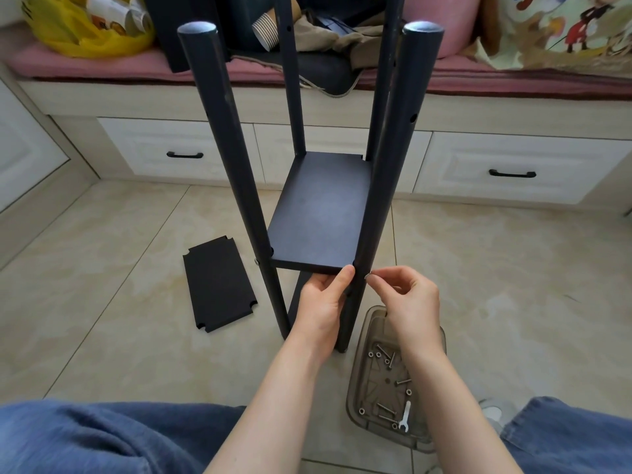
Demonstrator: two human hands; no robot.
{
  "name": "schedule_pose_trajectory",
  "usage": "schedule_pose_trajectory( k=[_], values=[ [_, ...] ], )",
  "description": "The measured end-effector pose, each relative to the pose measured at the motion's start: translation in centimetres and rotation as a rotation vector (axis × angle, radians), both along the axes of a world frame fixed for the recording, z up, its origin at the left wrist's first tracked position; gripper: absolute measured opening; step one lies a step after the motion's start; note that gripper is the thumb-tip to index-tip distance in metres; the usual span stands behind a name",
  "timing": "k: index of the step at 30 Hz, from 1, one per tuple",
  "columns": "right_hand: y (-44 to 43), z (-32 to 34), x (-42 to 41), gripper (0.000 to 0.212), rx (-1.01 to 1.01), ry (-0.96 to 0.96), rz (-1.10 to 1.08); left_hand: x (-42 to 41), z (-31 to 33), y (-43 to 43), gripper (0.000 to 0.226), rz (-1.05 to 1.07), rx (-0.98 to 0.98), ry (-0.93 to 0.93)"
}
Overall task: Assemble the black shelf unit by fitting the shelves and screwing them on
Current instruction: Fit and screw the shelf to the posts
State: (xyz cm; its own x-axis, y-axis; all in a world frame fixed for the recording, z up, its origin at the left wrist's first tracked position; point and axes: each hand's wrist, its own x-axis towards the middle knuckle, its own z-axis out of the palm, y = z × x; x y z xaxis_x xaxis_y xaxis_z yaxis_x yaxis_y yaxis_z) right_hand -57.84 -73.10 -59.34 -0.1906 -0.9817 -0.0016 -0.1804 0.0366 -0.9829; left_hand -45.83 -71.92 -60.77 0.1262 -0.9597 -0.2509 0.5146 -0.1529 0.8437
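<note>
Head view, tray holding screws, nuts, wrench, left hand gripping shelf

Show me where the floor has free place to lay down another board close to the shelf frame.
Free: the tiles right of the tray, up to the drawers, and the tiles left of the loose board. Crowded: by the front right post, where the left hand holds the fitted shelf, the right hand is beside it, and the tray lies below.

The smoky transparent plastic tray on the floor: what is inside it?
Inside the smoky transparent plastic tray lie several loose silver screws, small nuts and a flat silver spanner. The right hand and its forearm cover the tray's right part.
</note>
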Motion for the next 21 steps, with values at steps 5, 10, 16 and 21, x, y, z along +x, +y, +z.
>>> schedule_pose_trajectory(
  k=[5,10,16,21],
  values=[
    [-0.3,-0.1,-0.7,0.011,0.081,-0.054,0.108,0.1,0.5,1.2,0.014,0.153,0.157,-0.603],
    [-0.9,0.1,-1.4,0.009,0.115,-0.099,0.181,0.6,1.6,2.4,0.016,0.393,-0.332,-1.445],
    [-1.3,0.2,-1.8,0.005,0.154,-0.16,0.204,1.4,2.6,-0.1,0.056,-0.015,-0.326,-1.598],
    [-1.4,0.0,-1.9,0.007,0.201,-0.208,0.218,1.0,2.2,-0.7,0.036,0.041,-0.343,-1.505]
  ],
)
